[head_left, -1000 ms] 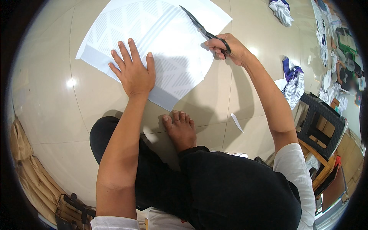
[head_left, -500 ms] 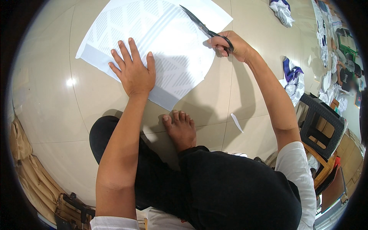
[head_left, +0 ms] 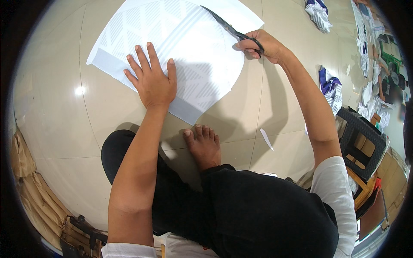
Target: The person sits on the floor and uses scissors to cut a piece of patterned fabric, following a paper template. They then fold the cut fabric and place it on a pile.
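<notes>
A: Near to far, quick. What's closest?

B: Bare foot (head_left: 202,148), toes just beside the cloth's (head_left: 215,56) near corner. I'd keep them off it so nothing drags. Thin white scrap (head_left: 266,139) lies on the floor (head_left: 56,107), R of the foot, apart from the cloth.

A: L hand (head_left: 155,88)?

B: Palm down on the cloth, fingers spread, gripping nada. Good anchor imo: press flat, no bunching, fingertips well out of the blades' path.

A: Cloth OK?

B: Lies flat on the floor past the foot; far edge runs out of view. Worth smoothing w/ the palm if it ripples.

A: R hand (head_left: 264,46)?

B: Fingers curled round the scissors' (head_left: 228,28) handles, just beyond the cloth's R side. Blades point up-left over the cloth, look abt closed; can't tell if they bite it. For a clean cut: wide opening, long smooth strokes, lower blade close to the floor, wrist straight.

A: Farther out?

B: Dark stool (head_left: 371,133) off to the R, then near bundle (head_left: 332,90) and far bundle (head_left: 318,17), both purple-and-white, well apart from the cloth.

A: Diff vs half a sec ago?

B: V. little. Foot, same spot by the corner. L hand, same place on the cloth. Scissors, abt same angle, same grip. R forearm (head_left: 307,101) hides a bit more of the near bundle. Whole view sits a touch further R, prob. a slight head move.
</notes>
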The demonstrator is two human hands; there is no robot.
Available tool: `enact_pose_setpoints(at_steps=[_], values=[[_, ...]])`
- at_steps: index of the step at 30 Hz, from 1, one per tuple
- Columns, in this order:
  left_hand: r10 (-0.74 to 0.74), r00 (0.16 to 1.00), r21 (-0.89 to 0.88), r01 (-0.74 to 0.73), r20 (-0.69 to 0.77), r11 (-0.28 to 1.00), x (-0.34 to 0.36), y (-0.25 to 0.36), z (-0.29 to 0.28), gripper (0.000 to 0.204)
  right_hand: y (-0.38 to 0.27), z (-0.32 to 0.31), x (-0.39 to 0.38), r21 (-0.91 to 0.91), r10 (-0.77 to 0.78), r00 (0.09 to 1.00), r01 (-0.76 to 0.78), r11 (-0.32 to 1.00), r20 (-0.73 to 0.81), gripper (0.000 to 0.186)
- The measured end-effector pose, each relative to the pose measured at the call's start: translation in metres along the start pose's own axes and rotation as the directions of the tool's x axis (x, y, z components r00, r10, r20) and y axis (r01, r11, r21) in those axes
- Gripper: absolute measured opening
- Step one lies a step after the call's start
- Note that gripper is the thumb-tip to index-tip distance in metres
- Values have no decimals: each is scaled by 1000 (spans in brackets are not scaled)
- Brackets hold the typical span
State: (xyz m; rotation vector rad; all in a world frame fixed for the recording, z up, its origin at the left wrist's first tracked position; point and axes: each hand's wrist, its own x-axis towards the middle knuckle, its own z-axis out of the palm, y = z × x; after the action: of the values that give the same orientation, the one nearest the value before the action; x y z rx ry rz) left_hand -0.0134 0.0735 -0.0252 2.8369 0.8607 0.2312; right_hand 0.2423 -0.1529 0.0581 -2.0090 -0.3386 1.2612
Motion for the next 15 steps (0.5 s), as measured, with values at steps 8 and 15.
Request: enact_pose_setpoints(at_steps=[8,15], values=[[8,1000,-34,-8,-14,999,0,0,-3,77,-11,-4,5,59,16,1000,-17,998,19,31],[-5,1000,-53,6,6,999,2,2,-10,75,-14,-7,18,16,1,1000,-2,1000,29,29]])
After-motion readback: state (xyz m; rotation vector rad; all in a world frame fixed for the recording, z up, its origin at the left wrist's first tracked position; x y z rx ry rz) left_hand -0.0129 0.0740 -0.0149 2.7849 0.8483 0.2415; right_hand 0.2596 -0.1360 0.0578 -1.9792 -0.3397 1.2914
